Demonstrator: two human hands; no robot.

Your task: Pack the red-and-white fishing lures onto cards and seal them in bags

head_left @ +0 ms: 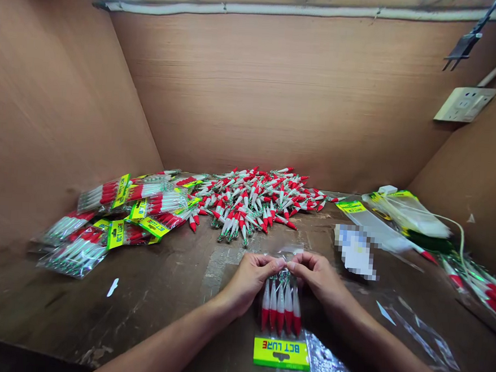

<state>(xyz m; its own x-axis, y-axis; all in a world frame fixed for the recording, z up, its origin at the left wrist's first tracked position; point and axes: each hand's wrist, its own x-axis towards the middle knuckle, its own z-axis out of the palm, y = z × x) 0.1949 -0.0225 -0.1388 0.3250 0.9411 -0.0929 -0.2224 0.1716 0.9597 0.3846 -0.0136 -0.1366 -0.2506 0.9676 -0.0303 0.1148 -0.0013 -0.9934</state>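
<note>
A clear plastic bag point(283, 334) with a yellow and green "BCT LURE" header lies before me, header end toward me. Several red-and-white squid lures point(281, 307) sit side by side inside it, red tips toward the header and green hooks at the far end. My left hand point(252, 277) pinches the bag's far end, thumb against fingers. Close beside it, my right hand point(316, 276) pinches the same end from the right. The fingertips almost meet over the hooks and hide that edge of the bag.
Behind the hands lies a heap of loose lures point(251, 200). Filled bags point(113, 222) are piled at left. At right are empty bags point(416, 215), a blurred paper point(354, 250), more lures point(482, 290) and plastic scraps point(428, 340). A power plug point(464, 47) hangs above.
</note>
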